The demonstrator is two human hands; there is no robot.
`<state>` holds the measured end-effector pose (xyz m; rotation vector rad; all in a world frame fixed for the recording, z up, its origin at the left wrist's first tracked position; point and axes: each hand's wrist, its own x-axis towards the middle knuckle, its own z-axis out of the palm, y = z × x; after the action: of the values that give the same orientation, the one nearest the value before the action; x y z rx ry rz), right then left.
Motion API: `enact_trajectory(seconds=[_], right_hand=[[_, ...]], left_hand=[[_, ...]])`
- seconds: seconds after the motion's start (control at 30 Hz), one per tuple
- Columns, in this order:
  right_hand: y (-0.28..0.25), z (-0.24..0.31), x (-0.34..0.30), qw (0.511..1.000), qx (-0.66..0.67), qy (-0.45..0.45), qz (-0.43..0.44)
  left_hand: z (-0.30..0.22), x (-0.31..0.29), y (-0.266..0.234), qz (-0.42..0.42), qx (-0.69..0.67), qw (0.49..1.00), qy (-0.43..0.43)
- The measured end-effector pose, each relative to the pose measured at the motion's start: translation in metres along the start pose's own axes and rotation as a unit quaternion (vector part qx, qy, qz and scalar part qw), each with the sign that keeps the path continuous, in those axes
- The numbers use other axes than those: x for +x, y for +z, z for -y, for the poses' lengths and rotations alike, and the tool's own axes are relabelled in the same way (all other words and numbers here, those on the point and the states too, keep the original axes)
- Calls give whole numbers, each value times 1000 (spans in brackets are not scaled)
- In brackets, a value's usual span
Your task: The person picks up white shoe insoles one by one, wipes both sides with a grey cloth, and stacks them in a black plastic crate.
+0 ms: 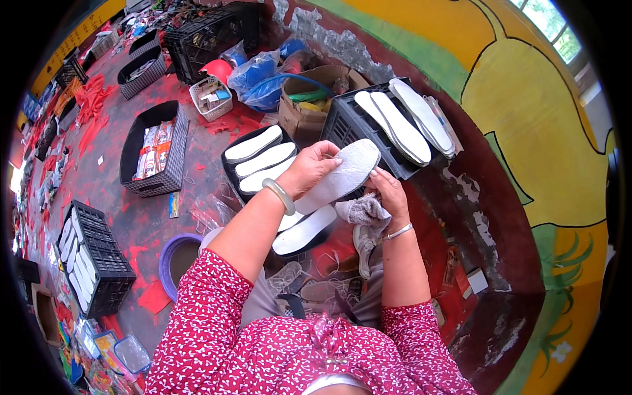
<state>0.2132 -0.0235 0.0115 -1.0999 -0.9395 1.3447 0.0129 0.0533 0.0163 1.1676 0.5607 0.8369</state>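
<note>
My left hand pinches a white insole near its middle, thumb on the upper face. At the insole's right edge are the fingertips of my right hand, which also has a crumpled grey cloth tucked in it. Under and left of the held insole, more white insoles lie in rows across a dark tray, partly covered by my left forearm. Beyond my right hand, several white insoles rest in stacks on top of a black plastic crate.
A purple basin stands left of my knees. Farther left are a black crate of insoles and a woven basket with packets. A cardboard box sits behind the tray. Shoes lie by my feet; a painted wall rises at right.
</note>
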Motion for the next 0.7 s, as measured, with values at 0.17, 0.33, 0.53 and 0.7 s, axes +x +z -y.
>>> enact_trajectory(seconds=[0.17,0.33,0.53,0.7], right_hand=[[4,4,-4,999,38,-2,-10],[13,0,-3,999,2,-34,-39],[8,-1,-1,998,55,-43,-6],[7,1,-1,993,110,-30,-20]], left_hand=[[4,3,4,-9,10,1000,4],[5,4,5,7,47,999,18],[9,3,3,-23,43,999,1],[-6,-5,3,122,54,984,-116]])
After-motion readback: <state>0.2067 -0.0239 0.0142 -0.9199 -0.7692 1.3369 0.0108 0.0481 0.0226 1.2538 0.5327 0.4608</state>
